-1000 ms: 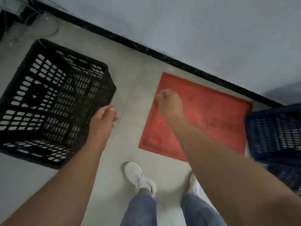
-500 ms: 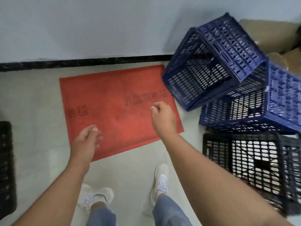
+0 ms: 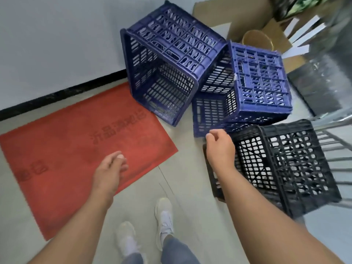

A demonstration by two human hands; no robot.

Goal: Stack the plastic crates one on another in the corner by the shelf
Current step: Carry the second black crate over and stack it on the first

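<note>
Three plastic crates lie tipped in a heap on the floor. A blue crate (image 3: 167,60) rests on its side with its mouth facing me. A second blue crate (image 3: 247,88) leans against it on the right. A black crate (image 3: 285,164) lies on its side in front of that one. My right hand (image 3: 219,147) hovers over the black crate's left rim, fingers loosely curled and holding nothing. My left hand (image 3: 109,170) floats above the red mat, fingers relaxed and empty.
A red doormat (image 3: 66,141) lies along the wall with its black skirting. Cardboard boxes (image 3: 266,23) and a round tub (image 3: 257,40) stand behind the crates. A metal rack (image 3: 331,130) is at the right. My feet in white shoes (image 3: 163,220) stand on grey tiles.
My view has swung right, from a lone black crate on the left to the heap of blue and black crates. My right hand moved over to the black crate's rim.
</note>
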